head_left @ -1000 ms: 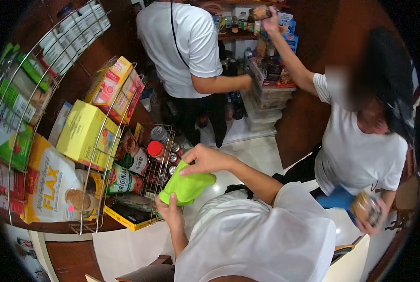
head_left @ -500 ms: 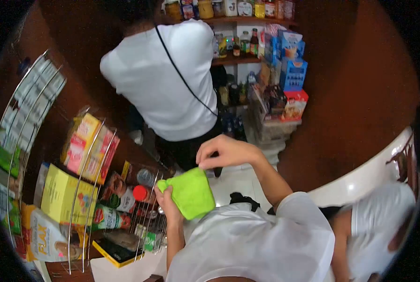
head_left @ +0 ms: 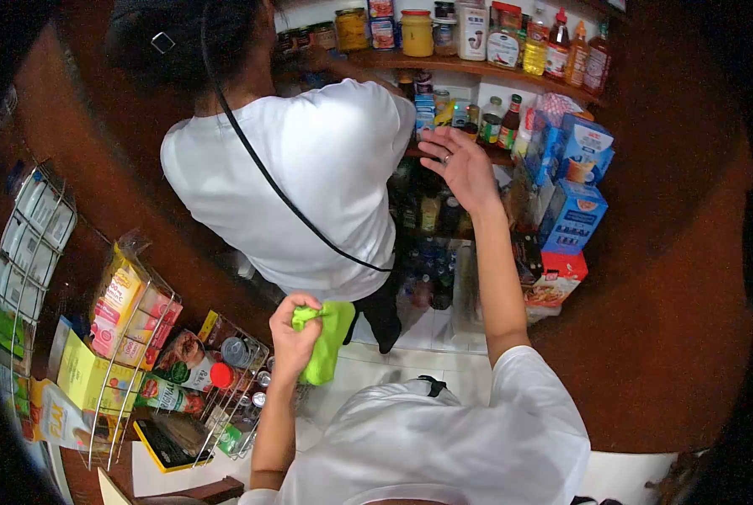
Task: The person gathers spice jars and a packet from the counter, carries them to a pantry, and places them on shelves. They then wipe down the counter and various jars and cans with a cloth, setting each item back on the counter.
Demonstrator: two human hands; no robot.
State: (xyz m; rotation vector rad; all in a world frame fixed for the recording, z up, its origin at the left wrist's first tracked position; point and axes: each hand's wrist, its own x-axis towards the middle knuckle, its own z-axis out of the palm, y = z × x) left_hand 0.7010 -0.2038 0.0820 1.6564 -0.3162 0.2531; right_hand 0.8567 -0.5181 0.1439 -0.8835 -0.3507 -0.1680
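Note:
A bright green cloth (head_left: 329, 341) hangs from my left hand (head_left: 295, 332), whose fingers are closed around a bunched part of it. My right hand (head_left: 462, 171) is raised in front of the shelves with its fingers apart and nothing in it. A ring shows on one finger. Beyond it in the view, on the middle shelf, are a dark sauce bottle (head_left: 510, 124) and a green-labelled jar (head_left: 491, 120). Whether the hand touches any of them is not clear from here.
A co-worker in a white shirt (head_left: 284, 185) faces the shelves at my front left. Above, the top shelf (head_left: 444, 63) carries jars and bottles. Blue boxes (head_left: 572, 215) and a red box (head_left: 559, 282) are stacked on the right. Wire racks (head_left: 145, 353) with packets flank me on the left.
My right hand has moved up and away from the green cloth toward the shelves, its fingers spreading. The cloth now hangs from my left hand. My view has shifted, showing more of the upper shelves.

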